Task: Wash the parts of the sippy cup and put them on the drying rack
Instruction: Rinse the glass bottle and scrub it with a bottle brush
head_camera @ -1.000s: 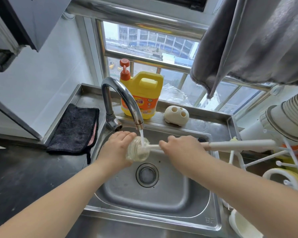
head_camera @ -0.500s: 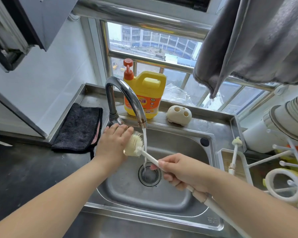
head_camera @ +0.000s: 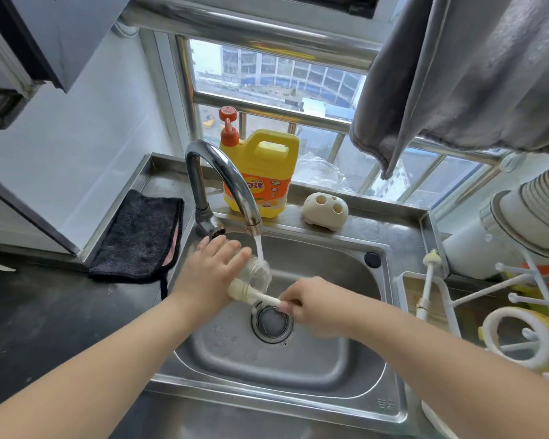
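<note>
Both forearms reach in from the near edge, over the steel sink [head_camera: 377, 403]. The right hand [head_camera: 317, 307] is curled round the white handle of a bottle brush [head_camera: 251, 294]; most of that handle is hidden inside the fist, and only the pale sponge head and a short stretch of stem show, just above the drain [head_camera: 271, 321]. The left hand [head_camera: 208, 274] grips a clear sippy cup body [head_camera: 257, 272], fingers wrapped over its top, so much of the cup is covered and its outline is hard to make out through the water. The stream from the faucet [head_camera: 222, 179] lands on the cup. At the sink's right edge a drying rack [head_camera: 501, 288] is cut off by the frame; a thinner brush [head_camera: 428, 280] stands in a tray beside it. On the far ledge sits a yellow detergent jug [head_camera: 260, 172] with an orange label; the letters "KEON" can be read, the rest is too blurred. A black cloth [head_camera: 140, 236] lies on the worktop's left side.
</note>
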